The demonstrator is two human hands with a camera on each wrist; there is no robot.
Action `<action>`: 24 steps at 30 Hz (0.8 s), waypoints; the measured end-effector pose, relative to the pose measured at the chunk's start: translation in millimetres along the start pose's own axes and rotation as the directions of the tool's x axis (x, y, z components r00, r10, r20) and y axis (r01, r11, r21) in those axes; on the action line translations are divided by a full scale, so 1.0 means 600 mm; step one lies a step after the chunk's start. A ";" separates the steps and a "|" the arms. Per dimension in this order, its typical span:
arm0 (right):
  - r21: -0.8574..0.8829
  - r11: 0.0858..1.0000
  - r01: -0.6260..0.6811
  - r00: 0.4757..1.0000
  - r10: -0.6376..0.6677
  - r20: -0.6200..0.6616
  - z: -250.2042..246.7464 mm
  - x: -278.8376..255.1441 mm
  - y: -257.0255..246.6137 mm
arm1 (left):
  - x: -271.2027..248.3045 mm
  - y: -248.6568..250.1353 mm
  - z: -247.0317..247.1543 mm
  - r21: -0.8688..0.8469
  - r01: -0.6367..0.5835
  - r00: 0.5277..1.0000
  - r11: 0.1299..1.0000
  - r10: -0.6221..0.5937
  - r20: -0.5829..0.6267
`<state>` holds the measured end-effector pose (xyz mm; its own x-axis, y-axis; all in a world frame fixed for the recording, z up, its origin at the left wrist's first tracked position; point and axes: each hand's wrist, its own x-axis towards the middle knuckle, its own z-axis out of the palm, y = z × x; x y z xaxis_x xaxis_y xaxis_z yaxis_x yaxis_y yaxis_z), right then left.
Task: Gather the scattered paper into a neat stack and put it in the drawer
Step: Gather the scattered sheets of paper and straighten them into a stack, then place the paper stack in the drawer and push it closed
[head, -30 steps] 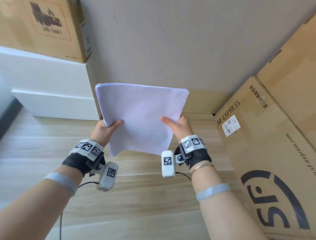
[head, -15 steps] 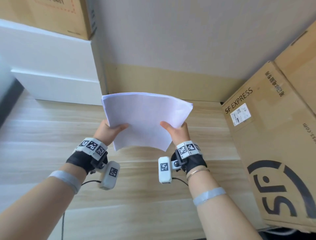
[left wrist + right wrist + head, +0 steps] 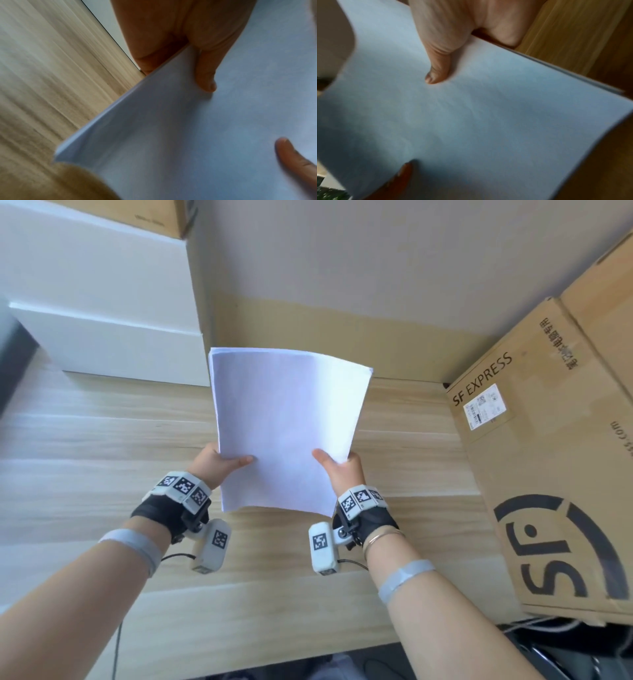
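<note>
Two hands hold one stack of white paper (image 3: 286,426) above the pale wood bench (image 3: 85,446) in the head view, the sheets squared up and bowed slightly, standing tilted away from the person. On the right a large cardboard box (image 3: 548,474) reads "SF EXPRESS" beside a white shipping label (image 3: 483,406) whose print is too small to read; a big black SF logo and a line of Chinese characters also mark it. A white cabinet (image 3: 102,302) stands at the back left with another cardboard box (image 3: 154,213) on top. The left hand (image 3: 219,465) grips the lower left edge of the stack with its thumb laid across the front sheet, and the right hand (image 3: 337,470) grips the lower right edge the same way; both forearms reach forward, each wrist wearing a band of black-and-white square markers. From the left wrist, the left thumb (image 3: 205,70) presses on the top sheet while the fingers pass behind the paper, clamped on its edge, and the other hand's thumb tip (image 3: 288,151) shows at the lower right. From the right wrist, blurred, the right thumb (image 3: 438,63) lies flat on the sheet with the fingers tucked under the stack's edge, pinching it over the wood.
</note>
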<state>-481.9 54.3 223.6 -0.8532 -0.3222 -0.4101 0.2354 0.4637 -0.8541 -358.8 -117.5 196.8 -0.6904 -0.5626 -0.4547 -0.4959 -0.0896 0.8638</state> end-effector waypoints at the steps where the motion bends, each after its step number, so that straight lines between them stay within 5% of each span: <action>1: -0.008 1.000 0.002 1.000 -0.002 0.017 0.003 -0.001 0.000 | -0.003 -0.001 -0.003 0.015 0.006 1.000 1.000 -0.006 0.005; 12: -0.171 0.985 0.039 0.980 -0.005 0.199 0.014 -0.042 0.042 | -0.121 -0.051 -0.009 0.081 0.109 0.992 0.991 -0.104 -0.070; 24: -0.250 0.965 0.077 0.864 0.061 0.500 0.056 -0.194 0.158 | -0.351 -0.214 -0.003 -0.199 0.228 0.918 0.953 -0.278 -0.284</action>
<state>-344.6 108.0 179.8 -0.4906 -0.6626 -0.5659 0.0449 0.6293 -0.7759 -148.6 11.0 182.1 -0.3458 -0.7249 -0.5958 -0.5252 -0.3766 0.7631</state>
